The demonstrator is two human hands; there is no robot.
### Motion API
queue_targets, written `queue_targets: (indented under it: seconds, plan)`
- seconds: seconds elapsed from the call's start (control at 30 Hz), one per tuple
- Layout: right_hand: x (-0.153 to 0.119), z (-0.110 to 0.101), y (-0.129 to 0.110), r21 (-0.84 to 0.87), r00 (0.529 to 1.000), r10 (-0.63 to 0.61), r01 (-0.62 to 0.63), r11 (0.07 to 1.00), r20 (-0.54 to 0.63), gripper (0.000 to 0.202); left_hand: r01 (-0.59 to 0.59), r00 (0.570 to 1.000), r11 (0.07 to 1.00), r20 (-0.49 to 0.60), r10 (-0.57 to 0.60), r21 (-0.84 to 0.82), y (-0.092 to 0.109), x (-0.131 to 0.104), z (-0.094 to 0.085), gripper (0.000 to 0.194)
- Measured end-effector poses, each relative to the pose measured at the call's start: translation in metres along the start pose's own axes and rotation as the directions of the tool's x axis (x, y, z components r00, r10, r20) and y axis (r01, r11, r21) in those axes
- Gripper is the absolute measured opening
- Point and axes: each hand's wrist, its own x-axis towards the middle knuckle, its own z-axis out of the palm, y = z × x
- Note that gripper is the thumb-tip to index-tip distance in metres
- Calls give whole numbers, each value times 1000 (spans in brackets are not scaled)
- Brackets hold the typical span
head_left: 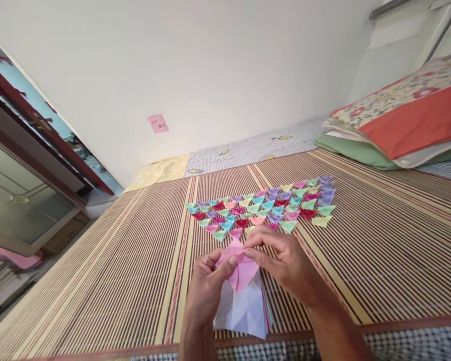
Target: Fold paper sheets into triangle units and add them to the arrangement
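Note:
A pink paper square with creases is held up between both hands. My left hand pinches its left side, thumb on top. At its upper right edge, my right hand pinches the paper between thumb and fingertips. Under the pink paper lies a stack of creased sheets, pale lilac on top with other colours at its right edge. Beyond my hands, several small folded paper pieces in many colours stand in rows on the striped mat.
Folded bedding with a red and floral cover is at the right. A white wall with a pink note rises behind the mat. A glass-panelled door and an open doorway are at the left.

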Motion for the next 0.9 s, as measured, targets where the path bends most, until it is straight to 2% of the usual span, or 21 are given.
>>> queue_targets:
  seconds: [0.1, 0.33, 0.43, 0.5, 0.6, 0.7, 0.9]
  plan:
    - [1, 4, -1, -19, 999, 28, -29, 999, -34, 20, 7, 1000, 1000, -30, -7, -9, -1, 0, 2, 30]
    - [1, 7, 1, -68, 997, 38, -43, 997, -74, 21, 32, 997, 999, -67, -33, -18, -1, -4, 9, 32]
    - [0, 7, -2, -82, 998, 33, -38, 996, -58, 14, 54, 995, 998, -76, -56, -30, 1, -4, 13, 32]
    - [0, 7, -5, -100, 997, 9, -17, 995, -77, 4, 64, 995, 997, -77, -67, -40, 1, -4, 15, 30]
    - [-1, 7, -8, -132, 988, -95, 79, 988, -120, 10, 48, 996, 997, -78, -53, -63, -1, -4, 15, 27]
    - [-1, 7, -9, -142, 981, -172, 158, 977, -88, 10, 35, 997, 997, -62, -39, -65, -3, -3, 14, 24]
    - [0, 8, -6, -150, 992, -125, 121, 981, -22, 11, 14, 1000, 1000, -21, -14, -20, -5, -1, 9, 25]
